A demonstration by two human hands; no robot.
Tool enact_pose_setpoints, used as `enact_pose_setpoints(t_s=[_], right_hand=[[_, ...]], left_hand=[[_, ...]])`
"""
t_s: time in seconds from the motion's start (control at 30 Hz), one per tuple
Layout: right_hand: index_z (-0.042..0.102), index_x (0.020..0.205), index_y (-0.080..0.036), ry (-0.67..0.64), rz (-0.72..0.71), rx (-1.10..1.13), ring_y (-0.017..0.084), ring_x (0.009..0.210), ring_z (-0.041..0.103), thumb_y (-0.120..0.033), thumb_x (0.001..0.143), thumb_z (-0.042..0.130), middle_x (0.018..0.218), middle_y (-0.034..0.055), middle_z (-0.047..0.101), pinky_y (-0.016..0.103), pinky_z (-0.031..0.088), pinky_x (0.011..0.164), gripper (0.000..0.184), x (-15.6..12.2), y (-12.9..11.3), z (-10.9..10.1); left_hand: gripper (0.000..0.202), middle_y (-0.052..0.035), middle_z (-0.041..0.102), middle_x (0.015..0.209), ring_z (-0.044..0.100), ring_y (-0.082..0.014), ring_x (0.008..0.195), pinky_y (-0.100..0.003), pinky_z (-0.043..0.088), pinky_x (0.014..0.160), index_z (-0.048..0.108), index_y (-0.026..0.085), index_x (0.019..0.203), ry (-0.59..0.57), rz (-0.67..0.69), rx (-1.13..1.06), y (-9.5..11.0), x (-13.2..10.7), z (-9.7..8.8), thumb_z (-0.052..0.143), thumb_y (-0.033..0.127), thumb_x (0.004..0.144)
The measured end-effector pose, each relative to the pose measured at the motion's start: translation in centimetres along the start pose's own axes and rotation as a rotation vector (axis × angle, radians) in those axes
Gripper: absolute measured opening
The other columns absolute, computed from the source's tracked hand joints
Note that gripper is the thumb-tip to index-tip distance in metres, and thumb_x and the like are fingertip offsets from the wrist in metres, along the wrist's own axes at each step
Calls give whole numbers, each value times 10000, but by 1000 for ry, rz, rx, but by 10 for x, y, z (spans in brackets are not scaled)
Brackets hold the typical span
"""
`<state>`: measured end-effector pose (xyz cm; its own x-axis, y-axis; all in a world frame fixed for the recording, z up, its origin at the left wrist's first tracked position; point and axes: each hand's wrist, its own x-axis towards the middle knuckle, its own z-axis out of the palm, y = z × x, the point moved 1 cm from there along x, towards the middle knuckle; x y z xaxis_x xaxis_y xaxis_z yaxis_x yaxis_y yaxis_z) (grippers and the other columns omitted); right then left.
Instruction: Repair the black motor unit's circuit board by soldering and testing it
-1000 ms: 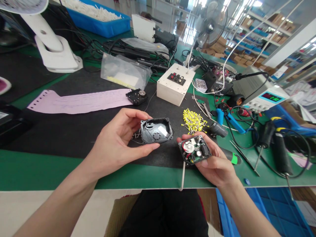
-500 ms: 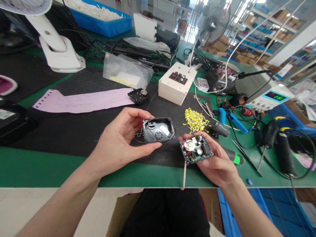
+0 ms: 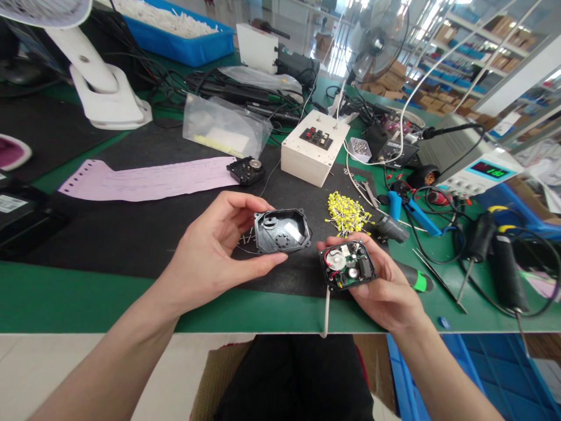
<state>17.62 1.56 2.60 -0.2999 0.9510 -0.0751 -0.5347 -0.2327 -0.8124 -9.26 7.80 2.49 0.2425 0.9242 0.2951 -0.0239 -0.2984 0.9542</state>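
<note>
Between thumb and fingers, my left hand point(image 3: 219, 248) holds a black plastic housing cover point(image 3: 283, 231), its hollow inside turned toward me. My right hand point(image 3: 385, 286) grips a matching black housing with a circuit board point(image 3: 348, 266); a round pale disc, red wires and other components show on it. A white cable point(image 3: 326, 313) hangs down from this housing past the table edge. The two halves are apart, side by side above the black mat point(image 3: 175, 234). Just behind my right hand lies a pile of yellow-capped components point(image 3: 348, 213) with metal leads.
Behind stand a white switch box point(image 3: 311, 152) and a small tray of metal parts point(image 3: 360, 150). Another black housing point(image 3: 246, 170) rests on a pink paper strip point(image 3: 170, 180). At right are blue-handled pliers point(image 3: 416, 213), tweezers point(image 3: 438, 280), a soldering iron point(image 3: 508, 275) and a power supply point(image 3: 473, 158).
The housing with the circuit board has tilted very slightly in my right hand. My left hand and the cover stay almost still.
</note>
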Motion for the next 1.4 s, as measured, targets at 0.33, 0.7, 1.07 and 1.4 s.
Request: enact_pose_setpoints(t_s=[0.33,0.7,1.07,1.4], right_hand=[[577,1285,-235,-40,-41,-42,345,1451,490,0,754,780,1452,125,595,447,497,1122,615,0,0,0],[555,1307,-217,-31,-34,-22,341,1429,515,15,757,746,1476,151,577,449,486,1128,627,0,0,0],[563,1311,-210,-49,-29,9,355,1433,512,18,750,720,1459,150,598,491,443,1171,626,0,1,0],[564,1314,-206,-47,-24,2,354,1442,501,2,750,724,1462,164,590,504,428,1183,622,-1,1,-1]], left_hand=[[602,-51,631,1230,667,-237,1150,-380,596,1032,583,253,1179,7,0,34,-1,-1,0,930,178,692],[587,-46,638,1245,656,-213,1174,-330,566,1052,587,237,1196,2,-11,16,-4,-2,-2,910,121,720],[613,-55,652,1225,683,-256,1153,-419,603,1052,598,266,1181,12,5,60,-5,-1,-2,941,184,680],[625,-63,649,1231,668,-249,1160,-389,599,1031,595,253,1182,3,24,12,-4,-1,0,946,165,672]])
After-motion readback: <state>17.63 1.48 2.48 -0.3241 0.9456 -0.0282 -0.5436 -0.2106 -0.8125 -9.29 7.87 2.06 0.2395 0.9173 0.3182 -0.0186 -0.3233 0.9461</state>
